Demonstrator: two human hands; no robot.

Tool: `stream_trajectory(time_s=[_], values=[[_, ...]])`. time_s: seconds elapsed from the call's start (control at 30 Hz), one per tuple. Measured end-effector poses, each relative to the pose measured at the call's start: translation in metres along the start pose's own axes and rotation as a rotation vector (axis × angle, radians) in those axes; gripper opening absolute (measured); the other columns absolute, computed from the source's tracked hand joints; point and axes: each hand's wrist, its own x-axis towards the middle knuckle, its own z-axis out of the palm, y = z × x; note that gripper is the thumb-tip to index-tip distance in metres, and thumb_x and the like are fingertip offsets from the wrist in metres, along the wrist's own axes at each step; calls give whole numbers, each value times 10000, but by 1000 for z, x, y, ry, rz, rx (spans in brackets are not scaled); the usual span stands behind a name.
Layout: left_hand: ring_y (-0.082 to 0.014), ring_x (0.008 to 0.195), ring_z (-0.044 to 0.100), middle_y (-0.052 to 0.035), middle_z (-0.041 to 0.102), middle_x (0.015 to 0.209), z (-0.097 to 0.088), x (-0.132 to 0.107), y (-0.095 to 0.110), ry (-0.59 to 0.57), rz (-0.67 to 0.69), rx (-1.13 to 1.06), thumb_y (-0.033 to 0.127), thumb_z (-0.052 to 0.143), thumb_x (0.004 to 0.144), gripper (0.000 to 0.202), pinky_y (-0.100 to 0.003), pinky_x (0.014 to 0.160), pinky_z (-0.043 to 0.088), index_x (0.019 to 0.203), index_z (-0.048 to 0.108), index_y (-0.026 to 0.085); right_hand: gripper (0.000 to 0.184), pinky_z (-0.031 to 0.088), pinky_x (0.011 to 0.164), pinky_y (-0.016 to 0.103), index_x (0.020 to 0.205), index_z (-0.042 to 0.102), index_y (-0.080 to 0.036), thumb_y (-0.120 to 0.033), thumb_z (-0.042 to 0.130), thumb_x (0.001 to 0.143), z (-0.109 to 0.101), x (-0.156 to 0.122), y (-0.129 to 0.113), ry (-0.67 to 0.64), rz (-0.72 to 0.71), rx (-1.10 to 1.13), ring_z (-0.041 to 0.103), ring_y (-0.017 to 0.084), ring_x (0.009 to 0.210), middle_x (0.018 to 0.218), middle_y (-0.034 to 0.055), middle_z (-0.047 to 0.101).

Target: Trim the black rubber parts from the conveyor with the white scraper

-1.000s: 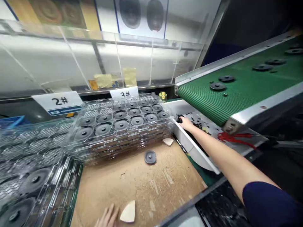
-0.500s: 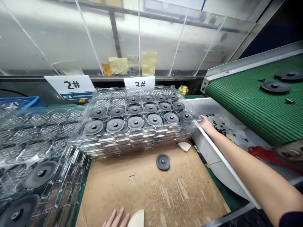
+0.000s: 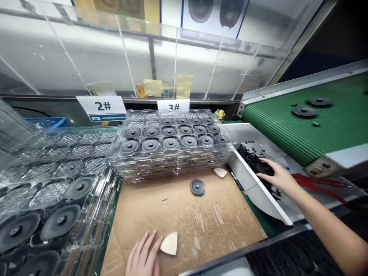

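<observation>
So there's a green conveyor belt (image 3: 304, 132) on the right with black discs (image 3: 304, 111) sitting on it, and next to it a big stack of clear plastic trays (image 3: 169, 153) loaded with similar discs, partly on a cardboard sheet (image 3: 184, 222) on the tabletop. The right hand (image 3: 277, 178) is down in a white bin (image 3: 247, 180) among loose black bits (image 3: 250, 155), fingers spread over a dark round piece (image 3: 265, 168), though I can't tell if it's gripping. The left hand (image 3: 142, 253) is open, fingers apart, right beside a cream triangular pad (image 3: 169, 243). One loose black disc (image 3: 197, 187) lies on the cardboard just in front of the stack.
</observation>
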Motion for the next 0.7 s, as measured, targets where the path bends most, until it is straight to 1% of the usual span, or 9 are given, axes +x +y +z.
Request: stream_trajectory(time_s=[0.07, 0.13, 0.2, 0.27, 0.4, 0.53, 0.57, 0.6, 0.7], values=[[-281, 1105, 607, -26, 674, 1196, -6, 7, 3, -29, -147, -140, 177, 531, 774, 401, -438, 916, 435, 1143, 637, 293, 586, 370, 1011, 570, 1283, 467, -183, -446, 630, 785, -13, -14, -27, 59, -91, 14, 469, 355, 1206, 1271, 165, 507], [-335, 1159, 562, -42, 689, 1162, -16, 19, 9, -65, -439, -441, 280, 562, 754, 288, -541, 973, 396, 1001, 708, 304, 642, 353, 1046, 545, 1327, 419, -206, -451, 632, 774, -24, -32, -58, 72, -212, 46, 436, 350, 1250, 1316, 152, 479], [-378, 1231, 486, -81, 708, 1111, -31, 31, 20, -89, -750, -840, 389, 653, 665, 224, -592, 1077, 262, 821, 750, 260, 657, 372, 1056, 499, 1359, 373, -238, -429, 632, 787, -32, -54, -92, 35, -350, 91, 452, 313, 1253, 1338, 123, 480], [-366, 1172, 541, -100, 722, 1058, -51, 40, 36, -97, -850, -1018, 463, 664, 658, 308, -578, 1072, 294, 843, 739, 228, 691, 396, 1055, 444, 1393, 311, -263, -401, 639, 800, -37, -80, -123, -38, -495, 149, 477, 268, 1244, 1356, 95, 483], [-277, 1079, 621, -109, 706, 1103, -96, 44, 85, -137, -848, -1300, 483, 591, 775, 381, -446, 1010, 425, 1013, 682, 199, 831, 429, 1035, 375, 1436, 201, -301, -388, 695, 774, -45, -134, -171, -166, -758, 267, 487, 231, 1240, 1344, 67, 509], [-252, 916, 682, -135, 720, 1031, -139, 48, 135, -232, -754, -1647, 530, 545, 806, 454, -395, 842, 524, 1062, 656, 172, 873, 446, 999, 391, 1454, 158, -298, -441, 686, 774, -53, -176, -199, -243, -945, 398, 492, 251, 1219, 1324, 103, 515], [-239, 899, 682, -142, 711, 1041, -148, 49, 143, -292, -708, -1820, 512, 550, 814, 459, -382, 832, 518, 1097, 639, 162, 873, 447, 992, 391, 1457, 146, -297, -464, 669, 779, -56, -184, -204, -257, -981, 428, 492, 253, 1215, 1323, 109, 514], [-226, 857, 687, -144, 713, 1018, -155, 51, 150, -339, -673, -1897, 518, 544, 817, 480, -370, 797, 525, 1122, 627, 156, 869, 447, 989, 389, 1460, 134, -297, -484, 650, 786, -58, -190, -208, -269, -1012, 453, 492, 251, 1213, 1322, 113, 514], [-225, 841, 687, -141, 715, 996, -165, 53, 161, -481, -611, -2023, 547, 576, 775, 535, -323, 707, 530, 1136, 629, 156, 833, 429, 1000, 386, 1470, 98, -291, -502, 585, 828, -63, -204, -215, -309, -1094, 512, 483, 243, 1219, 1326, 122, 510]])
